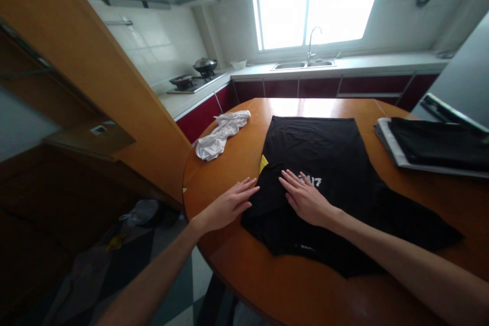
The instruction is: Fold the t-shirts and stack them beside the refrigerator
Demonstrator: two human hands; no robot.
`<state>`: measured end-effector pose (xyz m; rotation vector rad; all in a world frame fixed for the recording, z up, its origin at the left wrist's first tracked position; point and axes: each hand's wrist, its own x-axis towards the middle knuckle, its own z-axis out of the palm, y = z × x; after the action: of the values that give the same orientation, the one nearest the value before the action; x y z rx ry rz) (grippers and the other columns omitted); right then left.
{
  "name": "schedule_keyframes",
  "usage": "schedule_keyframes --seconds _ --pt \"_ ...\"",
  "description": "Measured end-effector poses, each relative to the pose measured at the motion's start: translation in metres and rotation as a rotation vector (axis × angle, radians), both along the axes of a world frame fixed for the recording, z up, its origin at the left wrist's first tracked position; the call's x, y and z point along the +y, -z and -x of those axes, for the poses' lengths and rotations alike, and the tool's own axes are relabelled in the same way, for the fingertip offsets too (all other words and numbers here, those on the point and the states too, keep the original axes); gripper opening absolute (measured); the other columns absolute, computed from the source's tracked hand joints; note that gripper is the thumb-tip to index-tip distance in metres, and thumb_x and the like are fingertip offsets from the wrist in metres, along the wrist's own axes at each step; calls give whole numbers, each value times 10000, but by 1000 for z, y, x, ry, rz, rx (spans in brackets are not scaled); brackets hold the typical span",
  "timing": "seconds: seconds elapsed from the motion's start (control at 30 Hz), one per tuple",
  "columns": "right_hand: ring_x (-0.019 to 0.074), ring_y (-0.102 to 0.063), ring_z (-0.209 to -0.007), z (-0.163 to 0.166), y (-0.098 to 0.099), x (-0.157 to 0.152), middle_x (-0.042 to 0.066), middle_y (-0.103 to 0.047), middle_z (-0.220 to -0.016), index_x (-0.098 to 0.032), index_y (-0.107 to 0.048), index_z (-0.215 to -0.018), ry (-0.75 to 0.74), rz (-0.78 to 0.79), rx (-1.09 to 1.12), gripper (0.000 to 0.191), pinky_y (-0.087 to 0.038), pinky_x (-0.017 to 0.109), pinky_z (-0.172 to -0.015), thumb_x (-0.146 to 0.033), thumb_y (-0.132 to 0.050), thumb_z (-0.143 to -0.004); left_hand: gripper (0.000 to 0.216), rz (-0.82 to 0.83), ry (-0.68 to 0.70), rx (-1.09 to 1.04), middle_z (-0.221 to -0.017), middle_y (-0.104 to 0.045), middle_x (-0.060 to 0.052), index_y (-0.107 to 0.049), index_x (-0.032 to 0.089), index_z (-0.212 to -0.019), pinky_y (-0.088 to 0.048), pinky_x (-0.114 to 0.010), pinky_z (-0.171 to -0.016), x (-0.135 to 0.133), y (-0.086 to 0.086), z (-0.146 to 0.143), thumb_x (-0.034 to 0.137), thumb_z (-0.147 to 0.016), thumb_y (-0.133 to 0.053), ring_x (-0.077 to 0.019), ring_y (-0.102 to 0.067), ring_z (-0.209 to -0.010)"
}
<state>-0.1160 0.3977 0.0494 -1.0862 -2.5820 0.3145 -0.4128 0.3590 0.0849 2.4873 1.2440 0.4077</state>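
Observation:
A black T-shirt [324, 147] with white print on its front lies spread on the round wooden table [244, 285]. Its left sleeve is folded inward, and a small yellow patch [263, 163] shows at that side. The other sleeve stretches out to the right. My left hand [233, 202] is at the shirt's left edge, fingers extended and fingertips touching or just over the cloth. Flat on the chest area, partly over the print, rests my right hand [305, 198] with its fingers straight. Neither hand grips anything.
A crumpled white cloth [223, 135] lies on the table's far left. Folded dark and white garments [439, 145] are stacked at the right. Behind are a counter with a sink [303, 65] and a stove with pans [205, 65]. A wooden partition [126, 86] stands left.

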Motion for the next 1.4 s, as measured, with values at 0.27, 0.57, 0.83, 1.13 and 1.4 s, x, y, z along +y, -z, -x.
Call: schedule_keyframes --seconds 0.27,0.57,0.83,1.13,1.4 --pt "263 -238 -1532 0 6 0 131 -289 -1639 -165 -385 -1556 -37 40 -18 575 -176 551 -1243 -350 -411 -1012 649 15 28 156 -1672 -202 -63 -208 306 -1614 -153 -544 -1250 11 13 -29 477 -1035 -446 -260 -136 -1554" --pt "251 -232 -1535 2 1 -2 119 -304 -1637 -169 -381 -1558 -31 62 -7 577 -162 537 -1249 -343 -401 -1008 620 -52 -62 124 -1665 -219 -122 -221 200 -1616 -166 -474 -1248 71 9 -48 478 -1068 -302 -222 -174 -1550" --pt "241 -215 -1540 2 0 -1 107 -294 -1643 -166 -377 -1560 -29 78 8 589 -143 522 -1256 -345 -406 -999 730 -17 -121 236 -1672 -160 -152 -261 169 -1602 -131 -521 -1241 108 34 -53 608 -1022 -320 -283 -115 -1557" --pt "251 -197 -1545 -1 -2 1 124 -295 -1644 -166 -383 -1551 -33 101 43 582 -115 534 -1256 -376 -416 -1009 670 -108 -164 212 -1653 -255 -154 -358 173 -1566 -180 -572 -1223 135 33 -52 557 -1016 -368 -313 -166 -1546" --pt "281 -257 -1525 -3 -7 3 158 -339 -1622 -127 -427 -1506 -28 61 56 552 -167 564 -1238 -365 -442 -1008 574 -77 -99 55 -1597 -393 -122 -435 145 -1517 -250 -511 -1223 166 38 -83 363 -1021 -244 -261 -298 -1510"
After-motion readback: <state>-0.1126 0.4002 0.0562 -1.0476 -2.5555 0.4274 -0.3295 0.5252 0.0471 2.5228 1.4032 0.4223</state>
